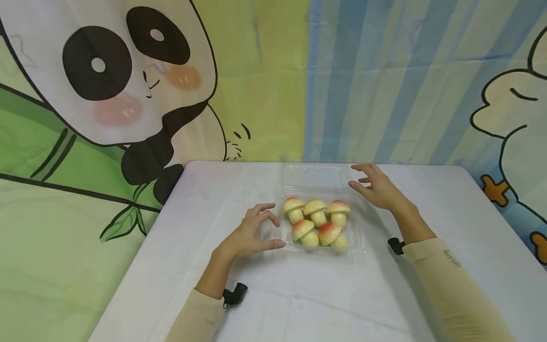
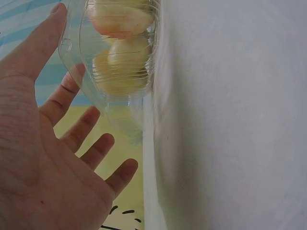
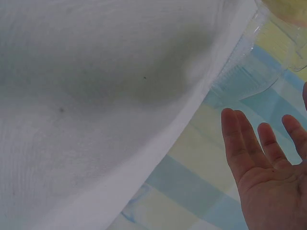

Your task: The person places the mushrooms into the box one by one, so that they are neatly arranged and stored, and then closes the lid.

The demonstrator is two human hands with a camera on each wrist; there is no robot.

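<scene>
A clear plastic clamshell box [image 1: 355, 232] lies on the table with its lid [image 1: 314, 177] folded back toward the wall. Inside are several pale yellow mushroom-shaped pieces [image 1: 315, 211] with reddish caps, in two rows. My left hand [image 1: 245, 235] is at the box's left side, fingers spread and slightly bent. In the left wrist view its fingertips are close to the box wall [image 2: 72, 48]; whether they touch, I cannot tell. Beside the lid's right edge is my right hand [image 1: 378, 189], its fingers loosely extended. Nothing is held in the right wrist view, where the hand [image 3: 271, 187] appears near the clear lid [image 3: 254, 79].
A white cloth covers the table [image 1: 316, 294]. Behind it hangs a printed curtain [image 1: 265, 80] with a panda and blue stripes. Each wrist carries a small black camera mount, one on the left [image 1: 235, 294] and one on the right [image 1: 396, 246].
</scene>
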